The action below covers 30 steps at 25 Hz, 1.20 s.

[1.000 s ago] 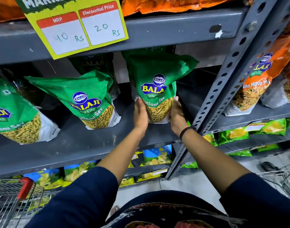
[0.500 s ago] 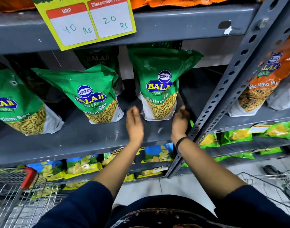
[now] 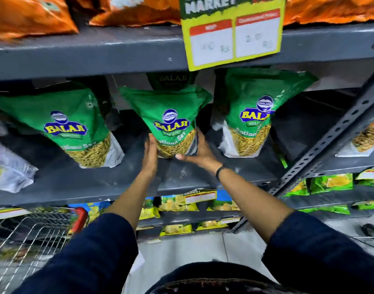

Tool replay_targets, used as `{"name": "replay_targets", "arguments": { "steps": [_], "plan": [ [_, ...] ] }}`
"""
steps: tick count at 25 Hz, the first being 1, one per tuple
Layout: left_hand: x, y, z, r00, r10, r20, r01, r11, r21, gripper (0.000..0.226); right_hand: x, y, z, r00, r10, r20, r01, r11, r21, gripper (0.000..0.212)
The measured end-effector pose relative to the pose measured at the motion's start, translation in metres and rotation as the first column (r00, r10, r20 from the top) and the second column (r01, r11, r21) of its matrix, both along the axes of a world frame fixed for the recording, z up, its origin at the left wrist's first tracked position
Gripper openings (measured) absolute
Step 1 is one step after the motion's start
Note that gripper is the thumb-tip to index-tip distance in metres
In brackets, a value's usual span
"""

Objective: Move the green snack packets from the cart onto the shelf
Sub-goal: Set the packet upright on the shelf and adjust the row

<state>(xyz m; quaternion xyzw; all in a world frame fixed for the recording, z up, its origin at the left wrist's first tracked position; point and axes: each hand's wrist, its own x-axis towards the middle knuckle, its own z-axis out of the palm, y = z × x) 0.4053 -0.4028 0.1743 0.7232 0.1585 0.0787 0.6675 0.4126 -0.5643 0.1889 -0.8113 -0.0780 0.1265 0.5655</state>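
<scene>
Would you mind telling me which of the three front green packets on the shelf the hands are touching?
The middle green packet: the left hand and right hand cup its lower sides. The left packet and right packet stand untouched.

I see a grey metal shelf carrying three upright green snack packets: left packet, middle packet, right packet. A white-bottomed packet lies at its far left.

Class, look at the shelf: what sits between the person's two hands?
In the head view, the middle green snack packet stands between the left hand and right hand, both pressed against its lower sides.
</scene>
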Motion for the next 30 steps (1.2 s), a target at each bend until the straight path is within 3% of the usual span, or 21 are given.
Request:
{"name": "replay_targets", "arguments": {
  "steps": [2,8,11,13,15,16,19,21,23,25,27,30],
  "plan": [
    [-0.002,0.012,0.000,0.992,-0.112,-0.058,0.112,0.994,-0.015,0.079,0.006,0.017,-0.002,0.998,-0.060,-0.017,0.061,0.997,0.042,0.110],
    [-0.027,0.016,0.014,0.984,-0.161,-0.074,0.164,0.985,0.044,0.076,-0.007,0.034,-0.015,0.988,-0.149,0.032,0.144,0.983,0.114,0.096],
    [-0.028,0.027,0.010,0.977,-0.176,-0.121,0.170,0.984,-0.053,0.063,-0.017,0.043,-0.027,0.955,-0.292,0.043,0.286,0.951,0.116,0.124],
    [-0.048,0.035,0.002,0.996,-0.015,-0.090,0.010,0.998,-0.060,0.053,-0.032,0.045,-0.045,0.883,-0.469,0.031,0.462,0.878,0.122,0.117],
    [-0.075,0.057,-0.013,0.949,0.314,-0.036,-0.315,0.949,-0.035,0.039,-0.072,0.066,-0.039,0.780,-0.621,0.079,0.603,0.779,0.173,0.080],
    [-0.086,0.073,-0.019,0.891,0.454,-0.023,-0.454,0.891,-0.020,0.037,-0.090,0.080,-0.037,0.770,-0.623,0.138,0.606,0.782,0.146,0.063],
    [-0.093,0.123,-0.010,0.716,0.695,-0.066,-0.698,0.716,-0.033,0.042,-0.111,0.129,-0.027,0.905,-0.370,0.213,0.374,0.927,0.018,0.049],
    [-0.082,0.153,0.003,0.656,0.752,-0.062,-0.755,0.651,-0.083,0.040,-0.096,0.160,-0.017,0.969,-0.128,0.211,0.146,0.987,-0.073,0.070],
    [-0.061,0.182,0.009,0.765,0.643,-0.046,-0.642,0.754,-0.139,0.039,-0.068,0.190,-0.003,0.990,-0.002,0.144,0.013,0.997,-0.077,0.093],
    [-0.045,0.201,0.009,0.927,0.369,-0.074,-0.376,0.909,-0.181,0.048,-0.041,0.209,0.009,1.000,0.010,-0.007,-0.010,1.000,-0.027,0.103],
    [-0.036,0.222,-0.006,0.981,0.186,-0.057,-0.193,0.970,-0.151,0.050,-0.022,0.221,0.014,0.993,0.056,-0.103,-0.058,0.998,-0.010,0.100],
    [-0.041,0.228,-0.022,0.996,0.080,-0.041,-0.085,0.990,-0.115,0.056,-0.018,0.228,0.005,0.987,0.061,-0.147,-0.066,0.997,-0.029,0.088]
  ]
}}
